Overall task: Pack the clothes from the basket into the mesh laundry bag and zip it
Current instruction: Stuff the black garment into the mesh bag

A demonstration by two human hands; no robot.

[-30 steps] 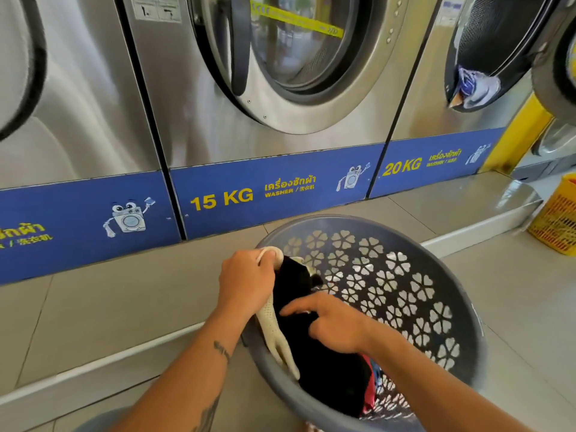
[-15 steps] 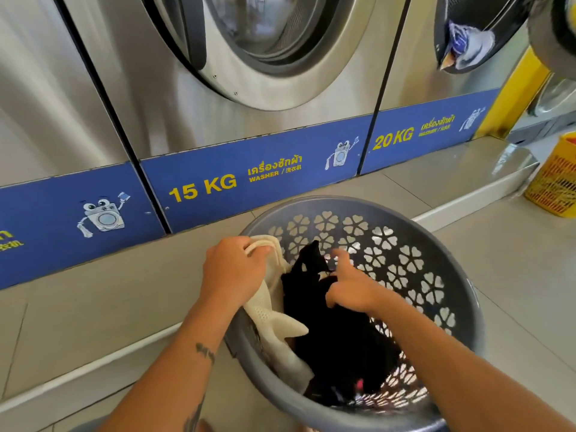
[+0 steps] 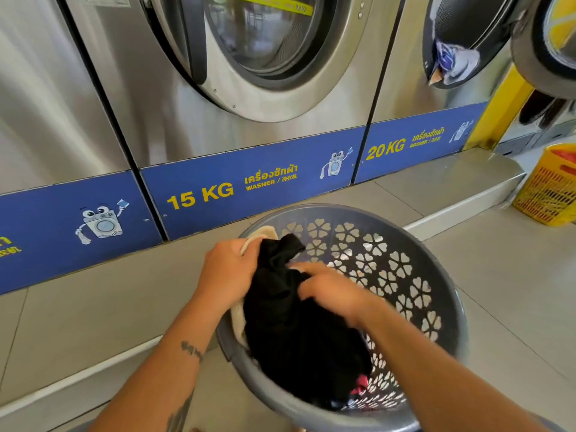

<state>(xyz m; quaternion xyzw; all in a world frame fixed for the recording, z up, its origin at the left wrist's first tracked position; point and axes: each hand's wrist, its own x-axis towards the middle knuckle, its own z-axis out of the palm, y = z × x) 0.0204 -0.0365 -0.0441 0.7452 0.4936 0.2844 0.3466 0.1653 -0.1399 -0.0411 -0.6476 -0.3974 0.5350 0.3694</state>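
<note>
A round grey laundry basket [image 3: 436,275] with flower-shaped holes stands tilted on the tiled floor below me. My left hand [image 3: 227,272] grips the cream mesh laundry bag [image 3: 265,233] at the basket's left rim, holding its mouth up. A black garment [image 3: 299,325] fills the bag's opening and spills down into the basket. My right hand [image 3: 330,288], blurred, is closed on the black garment's upper part. A bit of red cloth [image 3: 360,386] shows at the basket's bottom.
Steel washing machines [image 3: 255,88] with blue 15 KG and 20 KG labels stand on a raised tiled step just behind the basket. The right machine's open door [image 3: 548,42] hangs over the upper right. A yellow plastic basket [image 3: 551,188] sits on the floor at far right.
My right hand has moved down and left onto the black garment, pressing it toward the bag. My left hand still holds the bag's mouth. The view has tipped slightly.
</note>
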